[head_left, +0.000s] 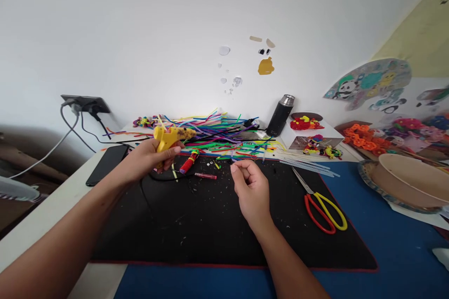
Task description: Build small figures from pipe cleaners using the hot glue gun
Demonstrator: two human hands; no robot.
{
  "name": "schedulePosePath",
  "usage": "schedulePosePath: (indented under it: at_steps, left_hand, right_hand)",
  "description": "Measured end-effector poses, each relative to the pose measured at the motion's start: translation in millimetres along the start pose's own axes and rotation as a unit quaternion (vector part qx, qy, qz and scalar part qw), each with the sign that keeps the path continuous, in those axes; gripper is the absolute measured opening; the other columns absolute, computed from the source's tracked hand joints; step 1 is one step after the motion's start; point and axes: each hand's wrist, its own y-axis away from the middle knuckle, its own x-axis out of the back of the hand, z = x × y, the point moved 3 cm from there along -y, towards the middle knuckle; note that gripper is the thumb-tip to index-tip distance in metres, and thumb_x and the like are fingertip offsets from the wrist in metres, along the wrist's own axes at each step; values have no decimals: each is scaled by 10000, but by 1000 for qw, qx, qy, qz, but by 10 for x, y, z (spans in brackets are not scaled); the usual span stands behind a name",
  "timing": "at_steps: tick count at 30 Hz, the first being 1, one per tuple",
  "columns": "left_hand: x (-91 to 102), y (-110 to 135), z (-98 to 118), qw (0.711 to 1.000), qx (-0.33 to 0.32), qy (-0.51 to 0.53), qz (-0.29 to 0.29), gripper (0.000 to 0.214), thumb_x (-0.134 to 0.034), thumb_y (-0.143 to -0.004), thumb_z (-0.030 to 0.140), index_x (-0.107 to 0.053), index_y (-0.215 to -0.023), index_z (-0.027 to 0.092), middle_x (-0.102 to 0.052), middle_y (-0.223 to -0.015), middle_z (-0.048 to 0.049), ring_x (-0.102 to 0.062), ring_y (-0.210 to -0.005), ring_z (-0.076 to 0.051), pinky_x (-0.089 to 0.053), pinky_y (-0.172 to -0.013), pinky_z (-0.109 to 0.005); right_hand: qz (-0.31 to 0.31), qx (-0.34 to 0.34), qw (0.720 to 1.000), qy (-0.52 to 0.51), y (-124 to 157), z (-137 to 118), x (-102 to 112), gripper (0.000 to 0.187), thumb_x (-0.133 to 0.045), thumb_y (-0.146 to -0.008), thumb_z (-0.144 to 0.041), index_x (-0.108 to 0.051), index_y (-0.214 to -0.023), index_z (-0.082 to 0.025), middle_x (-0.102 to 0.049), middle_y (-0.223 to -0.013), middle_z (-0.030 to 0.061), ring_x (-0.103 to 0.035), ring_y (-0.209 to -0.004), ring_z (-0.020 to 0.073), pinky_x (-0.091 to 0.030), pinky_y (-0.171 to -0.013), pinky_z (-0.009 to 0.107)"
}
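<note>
My left hand point(154, 155) is wrapped round a yellow hot glue gun point(168, 138), held above the left part of the black mat point(210, 224) with its nozzle pointing right. My right hand point(251, 187) is closed in a pinch over the middle of the mat. Something small and dark shows at its fingertips, too small to name. Between the hands, a red fuzzy figure with yellow and green parts point(189, 161) lies on the mat. A red-labelled tube point(205, 176) and small scraps are close by.
Scissors point(322, 205) and clear glue sticks point(312, 166) lie to the right. Behind the mat are a heap of pipe cleaners point(217, 131) and a black flask point(280, 116). A phone point(107, 166) lies left, near cables from a socket point(86, 103). A bowl point(414, 177) stands far right.
</note>
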Motion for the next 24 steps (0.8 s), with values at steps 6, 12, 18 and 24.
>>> schedulePosePath:
  at_steps: [6,12,18,24]
  left_hand:
    - [173,286,-270,992,46,-111,36,442,-809,-781,573,-688,-831,150,-530,-590,48,-397,-565,-134,-260,-535,-225]
    - [259,326,-406,985,57,-144,80,460,-802,-771,579,-718,-887,142,-505,-578,60,-404,-578,-143,-261,-553,-230]
    - [280,174,-538,993,43,-114,0,565,-676,-808,742,-612,-842,182,-579,-650,27,-499,-590,-167,-386,-541,-257]
    - [295,62,-552,988,58,-129,-57,607,-555,-878,778,-628,-786,182,-538,-586,28,-470,-519,-137,-367,-496,-242]
  right_hand:
    - [-16,-1,1000,21,58,-55,-44,242,-669,-954,-433,-663,-894,-199,-376,-571,-80,-337,-496,101,-286,-455,223]
    - [-23,0,998,51,62,-6,-80,249,-657,-955,-427,-658,-873,-192,-387,-563,-78,-343,-498,102,-299,-465,225]
    - [-31,-35,997,65,68,122,-111,253,-654,-952,-435,-664,-881,-192,-376,-563,-80,-334,-496,100,-293,-458,219]
    - [-49,-46,993,101,115,165,-153,228,-648,-961,-394,-673,-866,-189,-365,-572,-72,-332,-512,103,-300,-465,219]
